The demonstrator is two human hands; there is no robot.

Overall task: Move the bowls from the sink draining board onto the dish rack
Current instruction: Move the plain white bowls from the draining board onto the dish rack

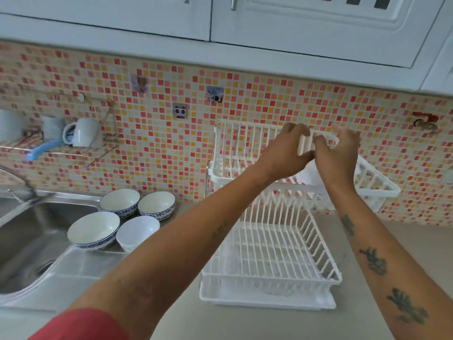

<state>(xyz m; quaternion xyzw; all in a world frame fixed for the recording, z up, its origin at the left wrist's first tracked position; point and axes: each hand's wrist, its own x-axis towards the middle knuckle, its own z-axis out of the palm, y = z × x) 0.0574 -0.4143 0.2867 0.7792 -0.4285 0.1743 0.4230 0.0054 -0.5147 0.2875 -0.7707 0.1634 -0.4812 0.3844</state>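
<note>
**Supervisor:** Report hand status.

**Operator:** I see both hands raised at the upper tier of the white dish rack (pixel 269 244). The left hand (pixel 286 153) has its grip closed around a white object at the tier's top rail; the right hand (pixel 339 153) meets it from the other side, fingers curled onto the same piece. Motion blur there — I cannot tell whether that piece is a rack wire or a separate part. Neither hand carries a bowl.

**Supervisor:** Location of the bowls?

**Operator:** Four, all upright on the steel draining board (pixel 81 263), left of the rack and beside the sink (pixel 31 231). Back row: two blue-patterned bowls, left one (pixel 119 201) and right one (pixel 157 204), touching. Front row: a larger blue-rimmed bowl (pixel 93 230) at the sink edge (slightly tilted) and a plain white bowl (pixel 137 232) just beside it.

**Supervisor:** Rack condition?

**Operator:** The lower tier sits on its drip tray on the worktop (pixel 245 322) — no dishes in it. A white shape shows in the upper tier behind my hands; I cannot identify it.
</note>
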